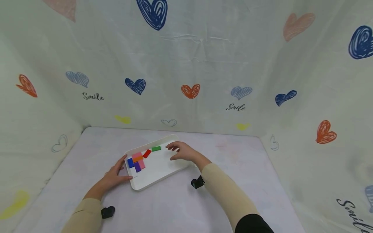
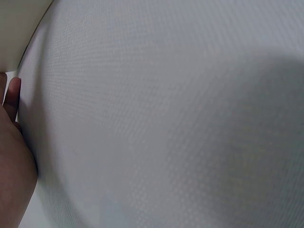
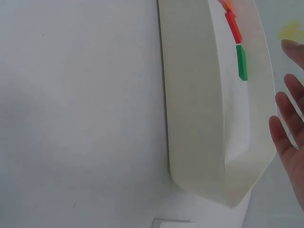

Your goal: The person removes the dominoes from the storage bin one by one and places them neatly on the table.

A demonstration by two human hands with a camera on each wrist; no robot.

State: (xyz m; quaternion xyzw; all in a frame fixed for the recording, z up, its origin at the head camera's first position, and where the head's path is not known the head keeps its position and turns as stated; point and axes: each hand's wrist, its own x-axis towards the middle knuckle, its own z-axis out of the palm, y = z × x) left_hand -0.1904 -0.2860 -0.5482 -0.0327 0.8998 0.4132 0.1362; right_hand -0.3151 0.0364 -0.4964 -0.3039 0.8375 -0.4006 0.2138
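Observation:
A shallow white tray (image 1: 163,170) lies at a slant on the table. My left hand (image 1: 112,178) rests against its left end, thumb and forefinger spread along the rim; the left wrist view catches only part of that hand (image 2: 14,156). Above the tray's right part hovers my right hand (image 1: 185,152), fingers apart and nothing between them. Coloured flat blocks cluster at the tray's left: blue (image 1: 130,162), orange (image 1: 138,159), purple (image 1: 137,167) and pink (image 1: 141,164). A red block (image 1: 147,153) and a green block (image 1: 156,148) lie along the back side.
A pale cloth covers the table (image 1: 169,210). Behind it and at both sides hangs a white curtain (image 1: 204,61) printed with hearts and words. Near the tray's right end, a small pale flat item (image 3: 173,223) lies on the table.

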